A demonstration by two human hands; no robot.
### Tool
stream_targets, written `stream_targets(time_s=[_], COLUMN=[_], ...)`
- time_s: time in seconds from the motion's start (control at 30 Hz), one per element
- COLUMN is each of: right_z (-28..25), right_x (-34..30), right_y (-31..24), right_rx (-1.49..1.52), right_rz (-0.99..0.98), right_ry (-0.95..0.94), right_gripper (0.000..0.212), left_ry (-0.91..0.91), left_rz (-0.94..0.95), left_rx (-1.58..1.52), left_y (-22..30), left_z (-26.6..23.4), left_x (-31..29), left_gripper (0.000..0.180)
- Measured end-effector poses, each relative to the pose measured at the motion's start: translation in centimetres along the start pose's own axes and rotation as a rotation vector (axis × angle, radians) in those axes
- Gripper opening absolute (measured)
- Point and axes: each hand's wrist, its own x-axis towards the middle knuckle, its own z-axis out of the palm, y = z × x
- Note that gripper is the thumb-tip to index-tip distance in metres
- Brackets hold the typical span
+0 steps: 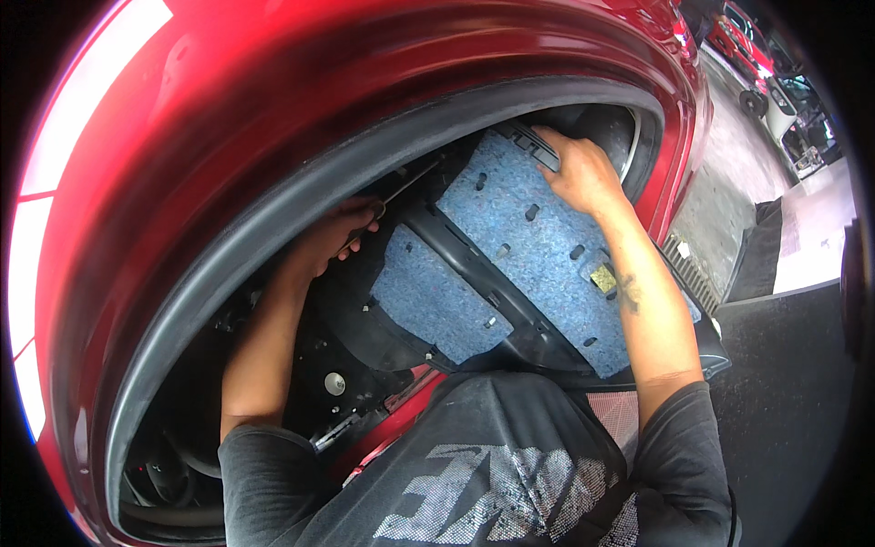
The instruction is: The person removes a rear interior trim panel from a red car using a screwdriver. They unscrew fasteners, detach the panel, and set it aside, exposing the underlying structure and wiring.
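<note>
Nearest is the person's dark shirt (497, 456), leaning towards a black panel (467, 256) at twelve o'clock with two blue felt pads (531, 242) on its face. At eleven o'clock the left hand (330, 239) has its grip closed round a slim-shafted tool (407, 186), the shaft pointing to two o'clock. Towards one o'clock the right hand's (581, 173) grip is partly curled, clasping the panel's far edge. Beyond, a dark rubber seal (301, 187) arcs inside red bodywork (355, 55); farther, at one o'clock, stands another red car (740, 43)
</note>
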Motion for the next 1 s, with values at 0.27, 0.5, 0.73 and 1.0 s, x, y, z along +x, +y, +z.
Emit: stream_targets(time_s=[0.27, 0.5, 0.73, 1.0], right_z=[0.9, 0.8, 0.6, 0.9], right_x=[-0.1, 0.2, 0.0, 0.1], right_y=[1.3, 1.0, 0.7, 1.0], right_rx=[-0.002, -0.015, -0.008, -0.009], right_rz=[-0.039, -0.01, 0.012, -0.02], right_ry=[0.041, 0.012, -0.012, 0.02], right_gripper=[0.062, 0.061, 0.064, 0.063], left_ry=[-0.024, -0.003, 0.045, 0.117], left_rz=[0.004, 0.003, 0.012, 0.114], left_rx=[0.015, 0.04, 0.12, 0.344], left_y=[-0.2, 0.3, 1.9, 2.3], left_z=[-0.3, -0.3, 1.1, 2.4], left_x=[0.2, 0.2, -1.4, -2.3], left_gripper=[0.043, 0.043, 0.044, 0.041])
